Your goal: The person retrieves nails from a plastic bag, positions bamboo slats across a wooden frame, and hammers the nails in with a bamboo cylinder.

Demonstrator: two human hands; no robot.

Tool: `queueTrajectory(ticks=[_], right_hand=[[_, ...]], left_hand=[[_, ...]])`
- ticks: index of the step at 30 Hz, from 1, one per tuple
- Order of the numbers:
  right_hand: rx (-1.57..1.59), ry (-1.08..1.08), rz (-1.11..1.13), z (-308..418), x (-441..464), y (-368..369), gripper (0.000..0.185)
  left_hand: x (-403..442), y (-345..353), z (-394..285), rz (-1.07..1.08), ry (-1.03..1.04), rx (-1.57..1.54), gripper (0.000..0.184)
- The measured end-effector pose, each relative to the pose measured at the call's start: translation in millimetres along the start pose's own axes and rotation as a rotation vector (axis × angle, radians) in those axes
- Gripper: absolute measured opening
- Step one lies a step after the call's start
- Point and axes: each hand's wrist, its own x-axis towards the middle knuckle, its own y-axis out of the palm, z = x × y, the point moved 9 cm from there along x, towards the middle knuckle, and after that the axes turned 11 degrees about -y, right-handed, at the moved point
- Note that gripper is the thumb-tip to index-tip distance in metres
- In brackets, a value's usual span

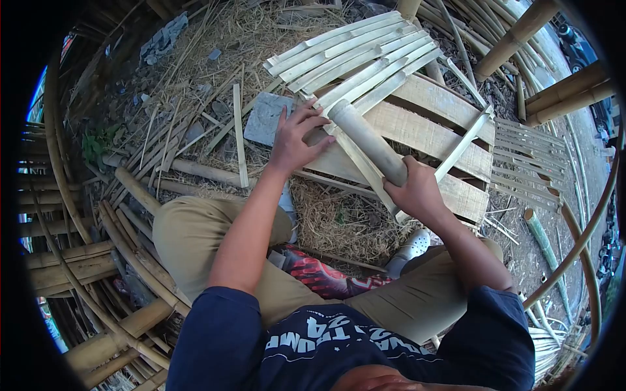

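My right hand (419, 190) is closed round the lower end of a short, thick bamboo tube (370, 144), which lies at a slant over a wooden slatted bench (417, 124). Near the tube's upper end is my left hand (301, 138), its fingers spread, the fingertips at the ends of some pale bamboo strips. Those strips belong to a row of split bamboo slats (355, 52) fanned side by side over the far end of the bench. One long strip (362, 171) runs under the tube toward my right hand. Another strip (464, 144) crosses the bench to the right.
A grey concrete block (267, 117) sits left of the bench. A bamboo slat panel (528, 159) lies on the right. Bamboo poles (515, 39) stand at upper right, and more poles (140, 257) lie stacked at left. Straw and loose strips cover the ground.
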Motion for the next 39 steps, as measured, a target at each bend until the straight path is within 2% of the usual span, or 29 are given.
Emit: queueTrajectory(ticks=[12, 15, 18, 20, 23, 26, 27, 33, 36, 39], right_hand=[[-0.026, 0.021, 0.015, 0.5, -1.6, -3.8, 0.048], [0.234, 0.118, -0.249, 9.7, -5.9, -37.6, 0.048], [-0.117, 0.011, 0.112, -2.9, 6.4, -1.9, 0.048], [-0.104, 0.033, 0.016, -5.4, 5.0, -3.0, 0.048], [-0.036, 0.044, 0.011, -2.2, 1.6, -10.1, 0.048], [-0.06, 0.029, 0.058, -11.3, 1.9, -4.0, 0.049], [-0.06, 0.035, 0.076, -13.5, 2.2, -1.0, 0.049], [-0.02, 0.073, 0.131, -18.2, 8.4, 2.3, 0.051], [-0.033, 0.051, 0.125, -13.2, 6.0, 0.7, 0.051], [0.002, 0.066, 0.129, -21.6, 4.7, 1.7, 0.051]], left_hand=[[-0.7, 2.4, 4.1, -0.017, 0.036, 0.003, 0.018], [0.9, 1.8, 7.7, -0.017, 0.065, -0.028, 0.018], [-7.5, 4.7, 5.0, -0.01, 0.063, -0.002, 0.016], [0.9, 2.3, -2.4, -0.032, 0.111, 0.058, 0.015], [-18.1, -3.5, -23.5, -0.098, 0.19, 0.216, 0.011], [-41.3, -2.8, -42.2, -0.112, 0.145, 0.351, 0.027], [-49.0, 2.1, -48.1, -0.068, 0.175, 0.359, 0.042], [-54.7, 5.9, -51.5, -0.019, 0.186, 0.246, 0.049], [-52.7, 3.0, -49.4, -0.039, 0.185, 0.144, 0.04], [-48.9, -2.0, -51.5, -0.042, 0.26, 0.18, 0.027]])
